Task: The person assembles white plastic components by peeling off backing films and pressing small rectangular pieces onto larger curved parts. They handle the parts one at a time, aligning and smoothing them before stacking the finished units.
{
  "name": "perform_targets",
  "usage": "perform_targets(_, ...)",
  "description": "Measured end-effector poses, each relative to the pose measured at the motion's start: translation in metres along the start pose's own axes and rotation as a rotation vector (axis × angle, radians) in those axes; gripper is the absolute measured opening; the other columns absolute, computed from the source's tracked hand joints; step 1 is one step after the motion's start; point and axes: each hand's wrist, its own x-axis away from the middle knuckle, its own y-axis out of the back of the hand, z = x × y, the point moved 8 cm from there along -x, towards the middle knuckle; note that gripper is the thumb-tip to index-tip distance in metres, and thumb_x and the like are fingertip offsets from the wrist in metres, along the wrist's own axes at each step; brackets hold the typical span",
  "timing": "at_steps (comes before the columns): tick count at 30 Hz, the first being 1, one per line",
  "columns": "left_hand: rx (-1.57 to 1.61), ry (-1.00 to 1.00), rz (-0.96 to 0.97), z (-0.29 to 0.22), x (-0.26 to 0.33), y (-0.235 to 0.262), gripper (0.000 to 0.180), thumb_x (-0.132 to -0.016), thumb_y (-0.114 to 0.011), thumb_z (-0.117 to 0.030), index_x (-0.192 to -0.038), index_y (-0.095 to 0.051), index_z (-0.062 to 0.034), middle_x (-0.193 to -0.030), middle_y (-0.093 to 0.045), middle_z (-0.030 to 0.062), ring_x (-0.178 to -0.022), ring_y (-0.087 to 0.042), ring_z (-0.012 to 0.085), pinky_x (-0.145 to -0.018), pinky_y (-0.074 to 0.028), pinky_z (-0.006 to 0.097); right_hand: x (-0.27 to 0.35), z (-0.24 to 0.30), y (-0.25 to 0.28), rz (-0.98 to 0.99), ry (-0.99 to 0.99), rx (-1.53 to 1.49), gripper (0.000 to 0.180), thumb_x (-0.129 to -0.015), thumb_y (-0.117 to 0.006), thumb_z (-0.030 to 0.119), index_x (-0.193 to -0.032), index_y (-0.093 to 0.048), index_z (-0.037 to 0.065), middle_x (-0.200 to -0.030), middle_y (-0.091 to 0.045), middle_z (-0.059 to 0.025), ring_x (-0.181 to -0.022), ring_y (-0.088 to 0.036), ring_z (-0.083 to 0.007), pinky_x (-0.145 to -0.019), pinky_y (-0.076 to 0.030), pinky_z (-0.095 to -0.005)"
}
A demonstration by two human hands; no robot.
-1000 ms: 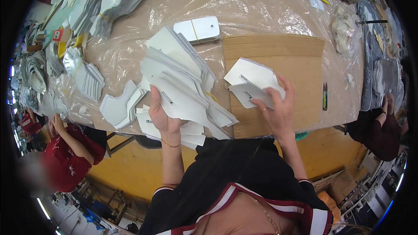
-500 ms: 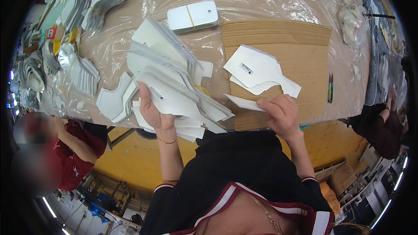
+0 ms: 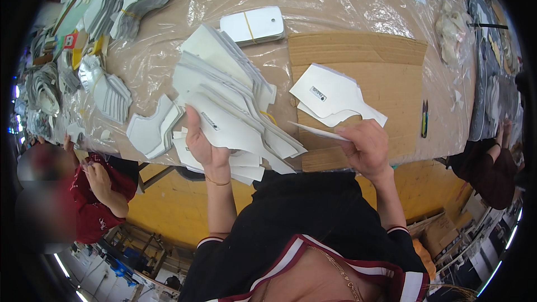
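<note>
My left hand [image 3: 208, 148] is at the near end of a fanned pile of white cut pieces [image 3: 240, 120]. Its thumb stands along the top piece, which bears a small printed label, while its fingers are hidden beneath. Between thumb and fingers, my right hand [image 3: 366, 144] pinches a thin white piece [image 3: 319, 131], seen nearly edge-on above the cardboard's near part. Just beyond it, a labelled white cut piece [image 3: 327, 90] with a narrow curved tail lies on the brown cardboard sheet [image 3: 386, 56], another white piece showing under its edge.
A banded stack of white rectangular pieces [image 3: 260, 25] lies beyond the pile. Curved white pieces [image 3: 151, 128] and banded bundles [image 3: 106, 92] are on the left. Pens [image 3: 424, 118] rest at the cardboard's right edge. Co-workers sit at left and right.
The view has shifted slightly, moving the table things a little right and down. The piece in my right hand is tilted flatter, more edge-on. At left, the co-worker's hands have moved.
</note>
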Motion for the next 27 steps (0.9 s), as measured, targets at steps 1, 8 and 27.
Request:
perform_targets(1, 0.008, 0.002, 0.001, 0.001, 0.000, 0.000, 0.049, -0.108, -0.034, -0.031, -0.146, -0.040, -0.0024, -0.151, -0.040, 0.0183, -0.141, -0.036, 0.0363, -0.118, -0.025, 0.055, -0.003, -0.004, 0.001, -0.015, -0.039, 0.002, 0.029, -0.077, -0.076, 0.007, -0.105, -0.069, 0.009, -0.084, -0.065, -0.0046, -0.072, -0.062, -0.0233, -0.062, -0.047, -0.0340)
perform_targets(8, -0.113, 0.037, -0.054, 0.010, 0.000, 0.006, 0.054, -0.106, -0.039, -0.035, -0.148, -0.033, -0.0032, -0.149, -0.043, 0.0168, -0.137, -0.041, 0.0347, -0.115, -0.032, 0.052, -0.043, -0.032, 0.010, -0.194, -0.312, 0.013, 0.036, -0.085, -0.073, 0.011, -0.119, -0.063, 0.002, -0.109, -0.063, -0.0159, -0.096, -0.062, -0.0288, -0.079, -0.051, -0.0364)
perform_targets(27, 0.128, 0.123, -0.046, 0.047, -0.015, 0.003, 0.051, -0.106, -0.037, -0.034, -0.147, -0.034, -0.0022, -0.145, -0.045, 0.0199, -0.134, -0.046, 0.0348, -0.111, -0.039, 0.052, -0.103, 0.000, -0.046, -0.047, -0.543, -1.083, 0.044, -0.098, -0.054, 0.003, -0.139, -0.037, 0.001, -0.105, -0.067, -0.0129, -0.093, -0.062, -0.0110, -0.082, -0.048, -0.0235)
